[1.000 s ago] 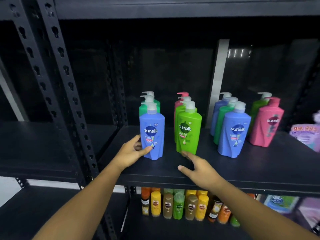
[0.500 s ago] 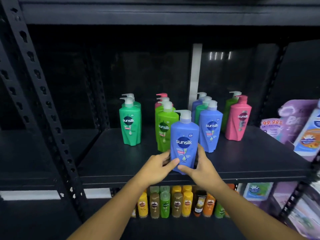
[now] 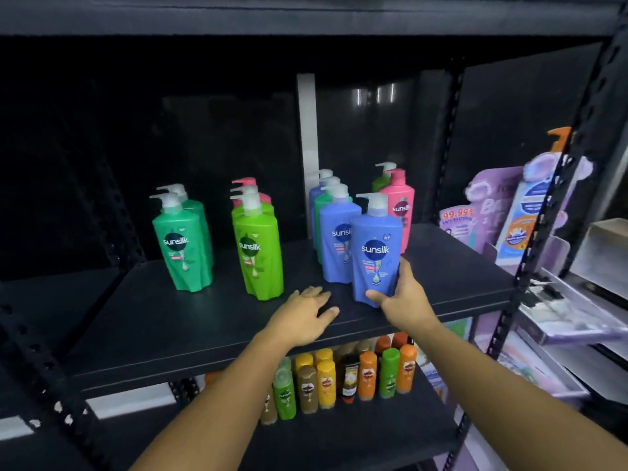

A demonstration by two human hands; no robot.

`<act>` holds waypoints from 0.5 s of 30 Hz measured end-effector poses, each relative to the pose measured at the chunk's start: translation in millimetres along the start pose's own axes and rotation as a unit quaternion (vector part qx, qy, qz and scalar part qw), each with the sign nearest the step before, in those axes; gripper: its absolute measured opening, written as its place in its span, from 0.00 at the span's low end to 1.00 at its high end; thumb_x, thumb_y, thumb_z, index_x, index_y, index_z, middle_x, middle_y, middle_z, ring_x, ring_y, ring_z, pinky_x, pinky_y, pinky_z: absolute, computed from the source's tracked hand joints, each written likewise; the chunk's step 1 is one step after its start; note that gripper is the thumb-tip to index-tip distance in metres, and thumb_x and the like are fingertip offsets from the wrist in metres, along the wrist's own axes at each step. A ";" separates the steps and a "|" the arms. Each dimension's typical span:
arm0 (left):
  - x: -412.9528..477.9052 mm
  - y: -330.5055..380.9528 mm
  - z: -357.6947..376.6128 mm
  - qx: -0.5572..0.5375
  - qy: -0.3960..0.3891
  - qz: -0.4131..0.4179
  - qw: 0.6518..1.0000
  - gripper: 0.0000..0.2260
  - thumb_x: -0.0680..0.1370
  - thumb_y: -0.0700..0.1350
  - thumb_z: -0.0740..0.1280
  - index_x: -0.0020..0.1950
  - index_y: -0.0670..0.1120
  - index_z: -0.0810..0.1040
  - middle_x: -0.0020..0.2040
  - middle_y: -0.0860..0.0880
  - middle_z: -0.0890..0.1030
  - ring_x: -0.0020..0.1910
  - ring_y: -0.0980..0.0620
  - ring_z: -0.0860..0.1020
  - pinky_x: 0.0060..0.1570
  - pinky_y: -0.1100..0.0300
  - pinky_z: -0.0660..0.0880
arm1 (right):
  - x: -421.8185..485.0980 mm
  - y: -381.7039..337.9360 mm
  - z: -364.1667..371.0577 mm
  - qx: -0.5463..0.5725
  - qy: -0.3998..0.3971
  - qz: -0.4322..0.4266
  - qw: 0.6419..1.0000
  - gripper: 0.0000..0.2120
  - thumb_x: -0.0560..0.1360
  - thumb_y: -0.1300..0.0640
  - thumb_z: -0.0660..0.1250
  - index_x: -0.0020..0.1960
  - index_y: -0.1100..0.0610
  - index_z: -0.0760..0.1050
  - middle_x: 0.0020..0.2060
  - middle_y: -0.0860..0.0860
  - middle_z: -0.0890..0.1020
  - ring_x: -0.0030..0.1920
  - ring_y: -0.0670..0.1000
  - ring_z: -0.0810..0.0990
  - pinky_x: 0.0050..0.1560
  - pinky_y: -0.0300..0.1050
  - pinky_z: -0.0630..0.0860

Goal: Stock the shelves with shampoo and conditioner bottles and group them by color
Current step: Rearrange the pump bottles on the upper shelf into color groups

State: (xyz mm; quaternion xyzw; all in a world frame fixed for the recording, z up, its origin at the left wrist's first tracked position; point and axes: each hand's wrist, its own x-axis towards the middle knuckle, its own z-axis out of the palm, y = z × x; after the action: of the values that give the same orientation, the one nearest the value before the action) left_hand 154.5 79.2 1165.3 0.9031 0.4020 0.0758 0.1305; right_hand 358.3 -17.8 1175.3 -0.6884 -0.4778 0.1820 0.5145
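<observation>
One upright blue bottle (image 3: 375, 253), spout leftward, in grip of right hand (image 3: 406, 300); left hand (image 3: 300, 319) slack, open-fingered.

You can read "sunsilk" on the teal bottle (image 3: 183, 246), lime bottle (image 3: 258, 256), front blue bottle (image 3: 375, 253), second blue bottle (image 3: 336, 239) and pink bottle (image 3: 401, 205); the purple pack (image 3: 457, 222) reads "99.99%".
</observation>
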 end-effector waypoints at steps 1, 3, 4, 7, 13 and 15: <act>1.5 0.2 2.3 0.008 -0.001 -0.002 1.000 0.28 0.86 0.60 0.54 0.83 0.49 0.60 0.84 0.48 0.57 0.83 0.50 0.54 0.82 0.52 0.48 | 4.0 2.3 -5.9 -0.005 0.010 0.007 1.000 0.33 0.74 0.59 0.76 0.73 0.52 0.62 0.60 0.50 0.78 0.61 0.53 0.78 0.55 0.46 0.74; 2.0 -1.6 5.7 0.016 0.002 -0.005 1.000 0.28 0.86 0.60 0.52 0.83 0.49 0.59 0.84 0.48 0.56 0.83 0.51 0.52 0.82 0.52 0.47 | 12.8 6.9 -15.3 -0.014 0.028 0.015 0.999 0.32 0.74 0.58 0.76 0.72 0.53 0.63 0.62 0.52 0.78 0.62 0.54 0.77 0.55 0.47 0.73; 1.1 -2.4 6.9 0.017 0.002 -0.008 1.000 0.28 0.86 0.60 0.51 0.84 0.49 0.59 0.84 0.49 0.56 0.83 0.52 0.52 0.82 0.53 0.46 | 17.4 9.2 -18.7 -0.026 0.039 0.016 0.999 0.31 0.74 0.57 0.76 0.71 0.54 0.65 0.62 0.53 0.78 0.63 0.55 0.77 0.56 0.47 0.73; 0.1 -2.6 11.3 0.017 0.012 -0.010 1.000 0.28 0.86 0.60 0.51 0.84 0.50 0.58 0.84 0.50 0.56 0.83 0.54 0.51 0.82 0.54 0.46 | 30.8 19.7 -24.9 -0.100 0.076 0.018 0.992 0.28 0.73 0.52 0.77 0.67 0.57 0.69 0.59 0.57 0.75 0.59 0.59 0.77 0.55 0.49 0.74; 1.4 -11.7 18.3 -0.068 0.048 -0.053 0.995 0.29 0.82 0.65 0.59 0.81 0.54 0.65 0.82 0.56 0.62 0.82 0.52 0.56 0.81 0.51 0.55 | 19.6 17.8 -12.5 -0.052 0.205 -0.003 0.977 0.26 0.74 0.58 0.75 0.68 0.56 0.67 0.60 0.55 0.71 0.55 0.56 0.77 0.50 0.47 0.74; 2.1 -11.3 16.3 -0.103 0.071 -0.062 0.990 0.29 0.81 0.63 0.63 0.79 0.53 0.69 0.80 0.55 0.66 0.81 0.53 0.61 0.80 0.54 0.58 | 10.4 12.8 2.0 -0.028 0.218 -0.043 0.975 0.19 0.76 0.58 0.72 0.64 0.55 0.69 0.55 0.52 0.73 0.51 0.54 0.78 0.47 0.46 0.73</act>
State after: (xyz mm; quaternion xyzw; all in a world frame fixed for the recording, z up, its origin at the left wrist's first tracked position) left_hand 151.8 85.2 1146.4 0.8506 0.4554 0.1728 0.1978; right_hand 367.8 -8.1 1165.7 -0.7041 -0.3882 -0.0084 0.5945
